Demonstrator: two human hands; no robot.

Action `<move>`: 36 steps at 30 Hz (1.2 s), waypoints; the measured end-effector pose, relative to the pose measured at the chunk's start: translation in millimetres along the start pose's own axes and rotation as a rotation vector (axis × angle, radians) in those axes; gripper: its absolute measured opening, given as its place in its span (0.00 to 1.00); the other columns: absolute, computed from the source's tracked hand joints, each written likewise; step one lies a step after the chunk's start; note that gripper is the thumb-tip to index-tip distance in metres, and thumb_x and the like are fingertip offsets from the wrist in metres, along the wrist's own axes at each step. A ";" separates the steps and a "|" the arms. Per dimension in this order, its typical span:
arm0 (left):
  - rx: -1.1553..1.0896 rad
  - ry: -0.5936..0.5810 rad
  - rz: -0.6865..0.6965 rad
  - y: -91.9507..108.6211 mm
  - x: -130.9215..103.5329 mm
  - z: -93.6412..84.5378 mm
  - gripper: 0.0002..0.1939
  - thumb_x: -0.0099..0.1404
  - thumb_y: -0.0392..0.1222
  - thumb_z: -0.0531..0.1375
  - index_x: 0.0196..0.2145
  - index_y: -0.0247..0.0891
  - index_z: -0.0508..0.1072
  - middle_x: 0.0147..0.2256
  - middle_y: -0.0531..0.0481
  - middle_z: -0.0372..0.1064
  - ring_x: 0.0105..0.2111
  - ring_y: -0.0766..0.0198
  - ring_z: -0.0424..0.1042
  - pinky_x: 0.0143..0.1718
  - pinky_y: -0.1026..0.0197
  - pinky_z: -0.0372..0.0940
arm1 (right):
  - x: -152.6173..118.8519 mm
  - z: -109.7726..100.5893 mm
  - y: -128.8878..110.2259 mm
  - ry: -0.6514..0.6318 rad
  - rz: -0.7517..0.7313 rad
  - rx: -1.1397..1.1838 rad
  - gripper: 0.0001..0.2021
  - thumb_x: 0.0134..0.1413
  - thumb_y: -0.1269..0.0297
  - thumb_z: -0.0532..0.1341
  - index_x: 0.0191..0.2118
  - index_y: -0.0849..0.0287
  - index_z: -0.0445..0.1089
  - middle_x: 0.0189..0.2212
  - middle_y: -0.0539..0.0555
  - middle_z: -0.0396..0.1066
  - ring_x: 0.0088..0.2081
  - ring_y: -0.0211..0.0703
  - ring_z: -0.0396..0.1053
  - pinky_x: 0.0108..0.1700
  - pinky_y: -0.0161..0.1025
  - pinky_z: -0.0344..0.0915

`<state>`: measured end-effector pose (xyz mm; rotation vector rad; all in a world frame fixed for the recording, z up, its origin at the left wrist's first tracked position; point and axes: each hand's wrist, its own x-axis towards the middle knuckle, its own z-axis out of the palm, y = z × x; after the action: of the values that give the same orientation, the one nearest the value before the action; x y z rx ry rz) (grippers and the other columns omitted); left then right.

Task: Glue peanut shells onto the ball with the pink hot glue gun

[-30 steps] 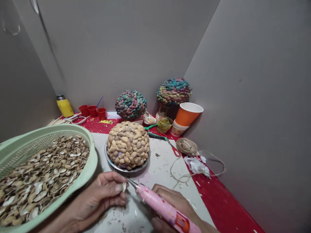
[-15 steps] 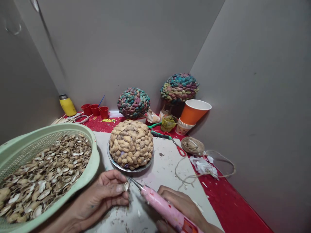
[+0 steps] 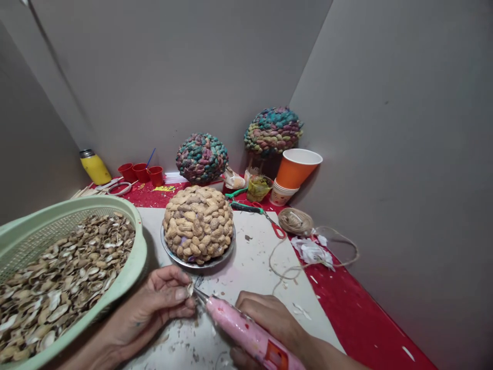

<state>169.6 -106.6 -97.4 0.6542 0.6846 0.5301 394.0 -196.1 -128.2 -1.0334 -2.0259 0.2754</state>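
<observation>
A peanut shell (image 3: 190, 289) sits pinched between the left hand's (image 3: 156, 308) thumb and fingers. The right hand (image 3: 265, 321) grips a pink glue gun (image 3: 246, 331), its nozzle now touching the shell.

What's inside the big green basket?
The green basket holds a heap of split peanut shells. Whatever lies beneath the top layer, and the basket's bottom, are covered by the shells.
</observation>
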 end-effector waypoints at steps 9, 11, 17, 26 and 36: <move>0.118 0.016 0.074 -3.0 4.4 -2.5 0.13 0.52 0.37 0.73 0.34 0.36 0.75 0.30 0.53 0.74 0.29 0.67 0.74 0.38 0.62 0.70 | -1.2 3.9 1.2 0.015 0.013 -0.023 0.14 0.62 0.54 0.55 0.28 0.54 0.55 0.19 0.46 0.60 0.19 0.36 0.58 0.21 0.34 0.53; 0.138 0.022 0.110 -3.9 7.2 -2.2 0.13 0.52 0.38 0.74 0.33 0.36 0.74 0.27 0.53 0.74 0.29 0.68 0.74 0.35 0.66 0.68 | -1.7 4.5 1.5 0.000 0.032 0.002 0.13 0.61 0.56 0.55 0.28 0.54 0.55 0.19 0.46 0.60 0.20 0.37 0.58 0.22 0.34 0.54; 0.180 0.037 0.192 -3.2 15.1 0.4 0.14 0.52 0.39 0.73 0.31 0.36 0.73 0.24 0.53 0.75 0.25 0.70 0.71 0.30 0.69 0.63 | -1.2 3.4 2.3 0.006 0.014 -0.034 0.12 0.60 0.58 0.57 0.29 0.54 0.55 0.19 0.46 0.59 0.20 0.36 0.58 0.21 0.34 0.53; 0.156 0.121 0.183 -0.3 9.7 2.3 0.12 0.52 0.37 0.73 0.31 0.36 0.73 0.30 0.54 0.72 0.30 0.68 0.72 0.38 0.63 0.68 | 2.9 -1.3 -1.5 0.039 -0.015 -0.078 0.11 0.60 0.62 0.56 0.28 0.54 0.55 0.18 0.46 0.60 0.19 0.36 0.58 0.21 0.34 0.53; 0.236 0.059 0.205 -1.0 9.5 0.1 0.12 0.54 0.39 0.72 0.32 0.37 0.73 0.29 0.55 0.70 0.30 0.70 0.67 0.35 0.68 0.63 | -3.7 6.0 4.9 0.015 0.018 -0.099 0.13 0.60 0.56 0.57 0.28 0.54 0.55 0.19 0.45 0.60 0.19 0.35 0.57 0.21 0.34 0.52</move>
<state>176.1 -101.3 -101.8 0.9395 0.7463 0.6662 393.5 -194.7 -136.6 -1.1117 -2.0348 0.1781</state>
